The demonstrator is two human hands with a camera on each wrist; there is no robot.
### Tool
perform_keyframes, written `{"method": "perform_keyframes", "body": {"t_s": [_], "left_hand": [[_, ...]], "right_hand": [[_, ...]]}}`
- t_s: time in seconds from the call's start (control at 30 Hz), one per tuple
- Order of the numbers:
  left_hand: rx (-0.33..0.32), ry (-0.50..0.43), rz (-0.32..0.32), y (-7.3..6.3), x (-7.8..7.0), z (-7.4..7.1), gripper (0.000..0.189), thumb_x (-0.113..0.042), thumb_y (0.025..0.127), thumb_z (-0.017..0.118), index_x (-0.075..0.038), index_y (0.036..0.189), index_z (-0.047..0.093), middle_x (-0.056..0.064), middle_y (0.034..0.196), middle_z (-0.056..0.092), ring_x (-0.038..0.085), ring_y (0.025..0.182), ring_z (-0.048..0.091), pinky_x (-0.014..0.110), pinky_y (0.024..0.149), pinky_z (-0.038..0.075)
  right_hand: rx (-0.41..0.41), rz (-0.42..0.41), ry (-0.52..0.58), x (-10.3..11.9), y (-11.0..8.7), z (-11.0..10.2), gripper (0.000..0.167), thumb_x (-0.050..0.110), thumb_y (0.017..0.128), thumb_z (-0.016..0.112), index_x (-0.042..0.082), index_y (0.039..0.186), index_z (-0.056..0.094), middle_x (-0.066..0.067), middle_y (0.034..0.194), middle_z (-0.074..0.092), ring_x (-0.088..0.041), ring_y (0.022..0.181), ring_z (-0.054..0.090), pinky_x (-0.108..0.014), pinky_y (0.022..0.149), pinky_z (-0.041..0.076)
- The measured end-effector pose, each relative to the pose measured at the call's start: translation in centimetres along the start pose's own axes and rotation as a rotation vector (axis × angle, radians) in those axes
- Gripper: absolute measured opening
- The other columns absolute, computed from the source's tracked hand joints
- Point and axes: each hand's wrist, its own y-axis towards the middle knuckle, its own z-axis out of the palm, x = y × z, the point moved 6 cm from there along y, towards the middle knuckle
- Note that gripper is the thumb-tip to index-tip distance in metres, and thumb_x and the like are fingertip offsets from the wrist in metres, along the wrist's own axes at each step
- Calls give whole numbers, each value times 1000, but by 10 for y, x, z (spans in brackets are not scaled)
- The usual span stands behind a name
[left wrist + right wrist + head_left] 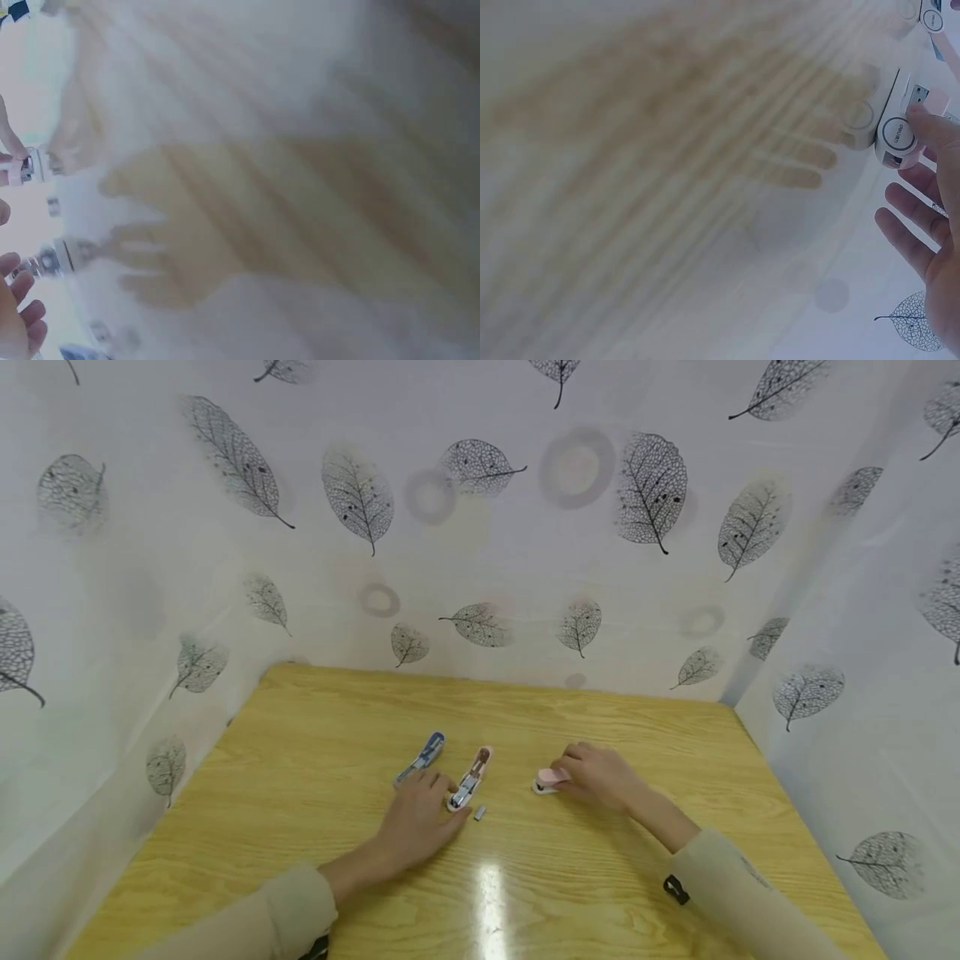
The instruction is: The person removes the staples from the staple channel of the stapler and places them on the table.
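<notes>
On the right, my right hand (600,777) pinches a small pink and white stapler (551,779) between thumb and index finger. The right wrist view shows that stapler (898,135) from its side, the other fingers spread away from it. My left hand (420,822) rests on the table with loosely bent fingers beside another pink stapler (470,779), whose top is swung open and metal tray shows. Whether the left fingertips touch it is unclear. A blue stapler (420,760) lies just beyond that hand. A short strip of staples (480,812) lies near the left thumb.
The wood-grain table (360,710) is walled by a pale curtain (495,560) with leaf prints at the back and sides. A bright light reflection crosses the table's front middle. A black strap (676,889) shows under the right sleeve.
</notes>
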Motion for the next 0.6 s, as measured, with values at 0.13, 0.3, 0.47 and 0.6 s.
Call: {"method": "perform_keyframes", "body": {"t_s": [0.13, 0.3, 0.47, 0.6], "left_hand": [[-26, 17, 112, 5, -27, 6, 32, -37, 88, 85, -12, 103, 72, 0, 100, 70, 22, 103, 65, 41, 94, 54], [47, 59, 185, 14, -57, 20, 30, -41, 92, 81, -15, 103, 73, -3, 102, 71, 18, 103, 65, 42, 103, 53], [176, 113, 159, 26, -75, 37, 33, -49, 98, 70, -18, 108, 73, -3, 106, 69, 16, 106, 62, 36, 102, 52], [256, 145, 122, 35, -78, 54, 37, -53, 99, 66, -19, 110, 73, -4, 107, 68, 15, 105, 60, 33, 97, 51]], "right_hand": [[-32, 10, 12, 5, -15, -4, 27, 30, 85, 88, 18, 106, 77, 2, 98, 73, -14, 86, 67, -29, 67, 57], [-73, 1, 15, 12, -27, -7, 29, 30, 81, 91, 19, 104, 78, 3, 96, 72, -12, 83, 67, -28, 67, 57], [-76, -6, 34, 18, -30, -9, 30, 28, 80, 92, 19, 104, 77, 4, 96, 71, -10, 82, 65, -24, 66, 55], [-53, 2, 40, 22, -32, -11, 30, 29, 82, 90, 19, 106, 77, 5, 96, 70, -8, 81, 64, -22, 64, 53]]}}
